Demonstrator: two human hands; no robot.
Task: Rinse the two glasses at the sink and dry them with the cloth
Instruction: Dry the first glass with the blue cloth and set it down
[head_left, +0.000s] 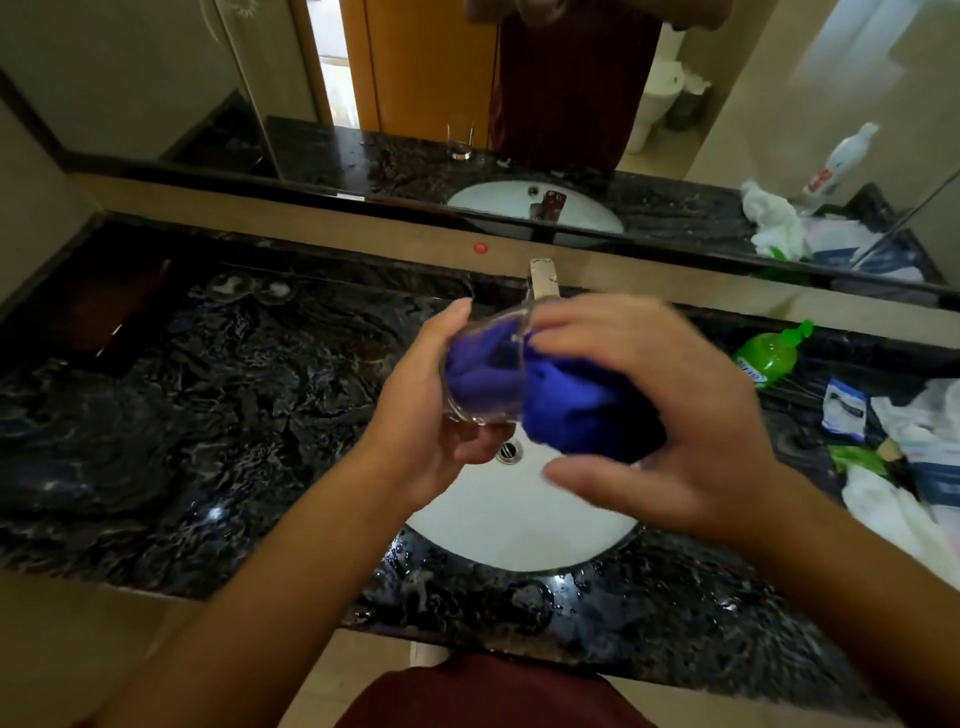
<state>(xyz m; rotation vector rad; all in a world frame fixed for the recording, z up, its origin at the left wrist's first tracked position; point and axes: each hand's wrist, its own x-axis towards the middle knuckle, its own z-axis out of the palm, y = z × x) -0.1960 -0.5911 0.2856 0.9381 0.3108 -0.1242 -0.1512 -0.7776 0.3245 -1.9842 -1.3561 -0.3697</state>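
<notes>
Above the white sink basin (519, 530), my left hand (431, 405) grips a clear glass (483, 364) tilted on its side. A blue cloth (566, 405) is stuffed into the glass's mouth and bunches out to the right. My right hand (660, 415) holds the cloth's outer part, its fingers curled round it and slightly blurred. A second glass (460, 137) shows only as a reflection in the mirror, standing upright on the counter behind the basin. On the counter itself, my hands mostly hide that spot.
The faucet (543, 278) rises just behind my hands. Water drops lie on the dark marble counter (208, 415). At the right sit a green soap bottle (771, 356), packets and white plastic bags (904, 499). Two round clear items (249, 288) lie at the back left.
</notes>
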